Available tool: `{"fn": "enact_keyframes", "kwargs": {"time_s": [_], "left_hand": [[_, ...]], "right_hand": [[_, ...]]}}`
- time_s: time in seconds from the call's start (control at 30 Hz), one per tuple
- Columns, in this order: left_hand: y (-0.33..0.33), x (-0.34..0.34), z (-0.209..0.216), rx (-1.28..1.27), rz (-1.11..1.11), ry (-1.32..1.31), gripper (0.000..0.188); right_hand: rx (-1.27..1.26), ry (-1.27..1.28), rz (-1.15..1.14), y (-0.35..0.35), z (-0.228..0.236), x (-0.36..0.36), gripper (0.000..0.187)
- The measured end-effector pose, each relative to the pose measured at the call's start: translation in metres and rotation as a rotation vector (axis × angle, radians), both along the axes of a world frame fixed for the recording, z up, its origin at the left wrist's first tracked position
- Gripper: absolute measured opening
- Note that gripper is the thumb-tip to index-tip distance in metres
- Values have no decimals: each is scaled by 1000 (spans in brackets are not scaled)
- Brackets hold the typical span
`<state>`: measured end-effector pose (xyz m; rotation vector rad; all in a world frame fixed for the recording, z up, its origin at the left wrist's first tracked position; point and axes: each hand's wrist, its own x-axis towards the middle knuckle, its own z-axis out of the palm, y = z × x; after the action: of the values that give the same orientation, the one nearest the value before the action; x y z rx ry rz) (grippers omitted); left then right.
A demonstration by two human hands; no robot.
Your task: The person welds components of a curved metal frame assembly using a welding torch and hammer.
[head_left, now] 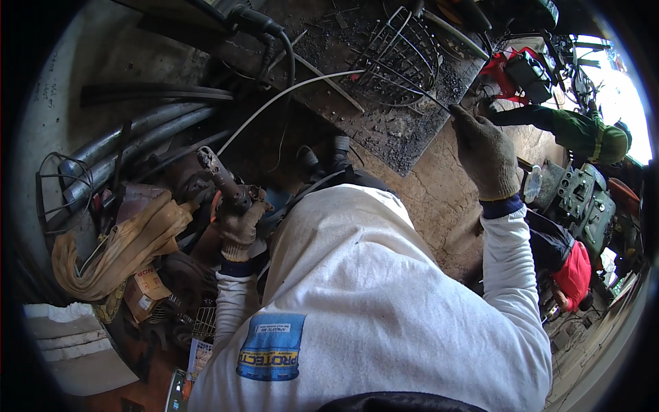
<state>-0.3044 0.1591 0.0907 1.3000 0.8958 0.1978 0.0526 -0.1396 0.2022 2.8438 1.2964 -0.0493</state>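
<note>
My left hand (241,226), in a knitted work glove, grips a dark, worn welding electrode holder (221,176). A long pale rod (288,91) curves from near the holder's head toward the worktable. On the right, my gloved right hand (486,154) is closed on the near end of a thin dark rod (419,88). That rod points left over the table, toward a round wire grate (405,58). Dark bits lie scattered around the grate on the metal tabletop (405,147). Whether either rod touches the grate I cannot tell.
Metal pipes (130,141), a tan cloth roll (117,240) and a cardboard box (145,294) crowd the left. Cables hang near a dark tool (255,24) at the upper left. One person in green (590,137) and another in red (573,275) are at the right, beside a green machine (587,202).
</note>
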Motion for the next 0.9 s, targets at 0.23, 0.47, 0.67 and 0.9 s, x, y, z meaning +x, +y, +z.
{"fn": "enact_keyframes", "kwargs": {"time_s": [0.23, 0.47, 0.67, 0.9], "left_hand": [[-1, 1, -1, -9, 34, -27, 22], [0, 4, -1, -62, 63, -30, 24], [7, 0, -11, 4, 7, 13, 22], [12, 1, -10, -116, 20, 11, 19]], "right_hand": [[-8, 0, -1, 0, 0, 0, 31], [18, 5, 0, 0, 0, 0, 31], [-23, -9, 0, 3, 4, -1, 31], [-89, 52, -57, 4, 8, -2, 31]]}}
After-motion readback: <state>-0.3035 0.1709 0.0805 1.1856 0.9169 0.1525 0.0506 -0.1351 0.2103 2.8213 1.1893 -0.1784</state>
